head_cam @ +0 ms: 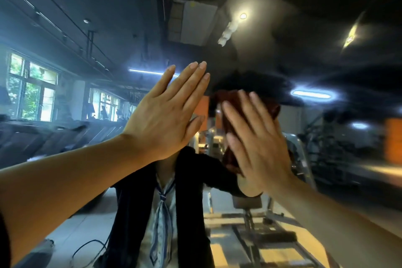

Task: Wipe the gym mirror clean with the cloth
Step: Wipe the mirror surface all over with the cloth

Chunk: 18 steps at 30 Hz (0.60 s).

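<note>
Step in hand: wiping. Dark red cloth (230, 104) is pressed flat to the mirror (326, 61) under the right hand (258, 139), fingers straight. Left hand (167, 113) is laid flat, holding nothing. Next: cloth to be swept across adjoining glass.

Most of the cloth (228, 102) is hidden behind my right hand (256, 141), so I only get dark red bits poking out above the fingers and on the left. Can't tell how it's folded. The whole right side of the mirror (326, 61) is motion-smeared, and the gym gear there is just mush. My left hand (165, 113) covers the reflected head completely. Both forearms get cut off by the frame edges.
</note>
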Each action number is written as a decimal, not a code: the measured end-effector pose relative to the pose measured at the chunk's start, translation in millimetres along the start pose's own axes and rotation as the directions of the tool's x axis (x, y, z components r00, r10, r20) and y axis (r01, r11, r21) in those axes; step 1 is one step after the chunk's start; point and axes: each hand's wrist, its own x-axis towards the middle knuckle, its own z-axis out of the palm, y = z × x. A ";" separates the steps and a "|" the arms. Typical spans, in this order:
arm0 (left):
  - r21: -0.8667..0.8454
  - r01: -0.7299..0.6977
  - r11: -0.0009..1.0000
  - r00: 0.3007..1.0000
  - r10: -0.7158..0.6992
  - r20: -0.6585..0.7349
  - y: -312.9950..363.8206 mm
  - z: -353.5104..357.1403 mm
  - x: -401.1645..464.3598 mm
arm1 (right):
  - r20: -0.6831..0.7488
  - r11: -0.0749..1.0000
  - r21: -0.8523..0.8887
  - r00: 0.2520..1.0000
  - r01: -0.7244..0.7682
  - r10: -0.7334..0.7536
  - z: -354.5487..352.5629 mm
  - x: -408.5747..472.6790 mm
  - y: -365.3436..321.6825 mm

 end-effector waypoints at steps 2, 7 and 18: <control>0.022 0.005 1.000 1.000 -0.005 0.020 0.0 1.1 -0.6 | -0.103 0.974 0.024 0.968 -0.226 0.227 0.0 14.6 14.6; -0.015 0.016 1.000 1.000 -0.016 0.010 0.6 -1.8 1.9 | -0.123 0.957 0.017 0.949 -0.290 0.290 9.1 22.4 -27.1; 0.054 -0.047 0.997 0.998 0.045 0.036 -21.5 -22.5 43.1 | -0.239 0.757 0.020 0.732 -0.653 0.638 -11.7 43.7 73.7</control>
